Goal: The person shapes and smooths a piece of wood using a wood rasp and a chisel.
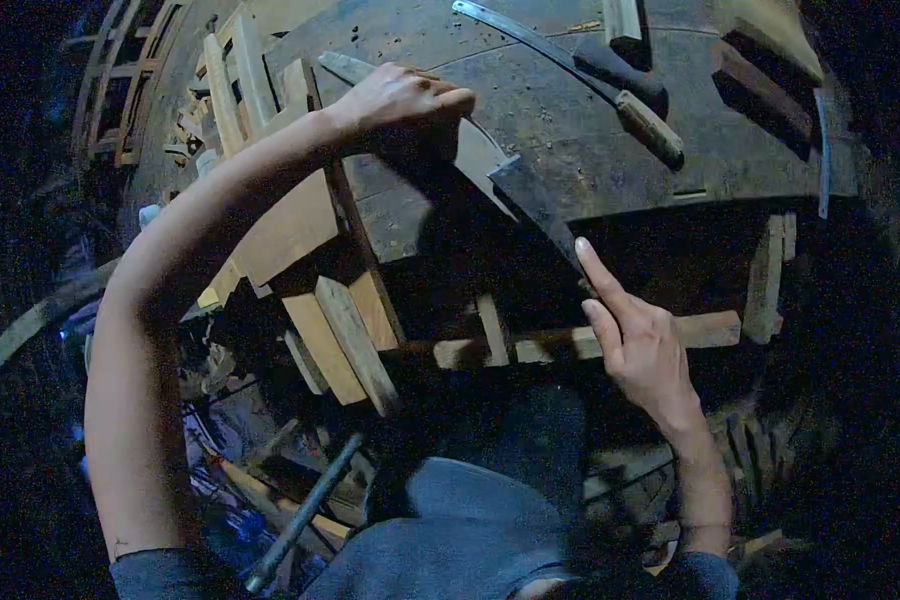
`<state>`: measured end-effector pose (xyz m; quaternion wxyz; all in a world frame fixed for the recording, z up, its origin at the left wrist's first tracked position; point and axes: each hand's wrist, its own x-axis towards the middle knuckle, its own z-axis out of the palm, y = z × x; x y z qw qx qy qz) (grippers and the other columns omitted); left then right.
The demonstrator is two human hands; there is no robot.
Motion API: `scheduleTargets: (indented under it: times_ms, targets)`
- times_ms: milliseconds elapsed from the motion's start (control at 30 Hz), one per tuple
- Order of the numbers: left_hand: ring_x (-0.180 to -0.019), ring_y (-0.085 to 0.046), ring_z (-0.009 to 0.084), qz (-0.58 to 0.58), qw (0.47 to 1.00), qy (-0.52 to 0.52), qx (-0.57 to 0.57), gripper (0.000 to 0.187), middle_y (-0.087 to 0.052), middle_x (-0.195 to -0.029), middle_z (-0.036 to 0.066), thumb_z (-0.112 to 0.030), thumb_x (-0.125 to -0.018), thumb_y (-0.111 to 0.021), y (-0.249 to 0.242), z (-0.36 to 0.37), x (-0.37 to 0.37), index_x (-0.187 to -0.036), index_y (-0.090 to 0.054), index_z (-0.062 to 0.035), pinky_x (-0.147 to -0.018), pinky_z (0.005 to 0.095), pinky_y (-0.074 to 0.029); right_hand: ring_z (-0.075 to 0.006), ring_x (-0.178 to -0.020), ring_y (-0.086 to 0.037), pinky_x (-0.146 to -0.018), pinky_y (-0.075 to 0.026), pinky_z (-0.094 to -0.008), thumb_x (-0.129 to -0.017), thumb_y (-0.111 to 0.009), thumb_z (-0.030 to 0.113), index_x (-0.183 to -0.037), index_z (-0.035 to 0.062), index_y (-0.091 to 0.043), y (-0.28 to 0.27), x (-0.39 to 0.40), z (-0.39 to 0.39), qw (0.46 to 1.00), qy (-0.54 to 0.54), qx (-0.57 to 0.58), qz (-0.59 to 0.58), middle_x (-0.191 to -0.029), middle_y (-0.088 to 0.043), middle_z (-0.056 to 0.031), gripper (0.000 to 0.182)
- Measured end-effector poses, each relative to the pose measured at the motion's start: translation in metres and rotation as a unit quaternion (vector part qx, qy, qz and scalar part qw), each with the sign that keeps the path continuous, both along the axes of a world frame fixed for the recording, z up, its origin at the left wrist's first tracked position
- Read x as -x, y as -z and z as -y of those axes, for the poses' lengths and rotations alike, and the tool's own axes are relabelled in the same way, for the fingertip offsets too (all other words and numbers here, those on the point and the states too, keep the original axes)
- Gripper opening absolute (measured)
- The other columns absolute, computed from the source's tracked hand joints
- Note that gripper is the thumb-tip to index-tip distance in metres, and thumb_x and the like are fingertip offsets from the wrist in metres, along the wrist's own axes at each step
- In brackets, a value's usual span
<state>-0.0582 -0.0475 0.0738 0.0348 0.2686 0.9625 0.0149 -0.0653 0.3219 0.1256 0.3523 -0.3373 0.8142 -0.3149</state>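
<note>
at mid-frame: dark blade (535,205) across surface (540,120) edge | right hand (648,345): fingers clamped on its end, forefinger extended, likely for control | left hand (405,105), upper centre: fingers clamped round pale piece (480,150)

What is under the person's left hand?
A pale strip juts out at one side of the left hand and a pale, rounded piece at the other. Whether they join beneath, and what the palm touches, is covered.
</note>
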Motion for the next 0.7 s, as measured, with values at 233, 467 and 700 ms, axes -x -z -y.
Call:
scheduleTargets:
  times_ms: [233, 467, 700]
  targets:
    - [-0.084, -0.066, 0.0289, 0.063, 0.997, -0.005, 0.034, 0.036, -0.066, -0.101, 0.010, -0.018, -0.084, -0.053, -0.001, 0.002, 0.003, -0.120, -0.052, -0.0172, -0.066, 0.0380, -0.055, -0.0396, -0.072, -0.063, -0.061, -0.050, -0.0474, -0.093, -0.053, 0.021, -0.141, 0.0250, -0.038, 0.007, 0.009, 0.009, 0.998, 0.015, 0.037, 0.044, -0.079, -0.064, -0.0204, 0.051]
    - [-0.092, -0.065, 0.0304, 0.040, 0.999, 0.008, 0.017, 0.037, -0.064, -0.105, 0.013, -0.020, -0.085, -0.051, 0.005, 0.010, 0.001, -0.121, -0.050, -0.0132, -0.074, 0.0398, -0.053, -0.0385, -0.068, -0.063, -0.059, -0.049, -0.0477, -0.092, -0.052, 0.024, -0.140, 0.0268, -0.040, 0.016, 0.008, 0.003, 0.998, 0.000, 0.051, 0.024, -0.074, -0.063, -0.0196, 0.049]
    - [-0.092, -0.065, 0.0305, 0.015, 0.998, 0.013, 0.052, 0.036, -0.065, -0.103, 0.012, -0.020, -0.086, -0.051, 0.007, 0.008, -0.004, -0.122, -0.049, -0.0122, -0.073, 0.0379, -0.054, -0.0376, -0.066, -0.062, -0.059, -0.050, -0.0467, -0.092, -0.053, 0.024, -0.140, 0.0282, -0.040, 0.007, 0.011, -0.005, 0.999, -0.013, 0.016, 0.025, -0.075, -0.063, -0.0194, 0.050]
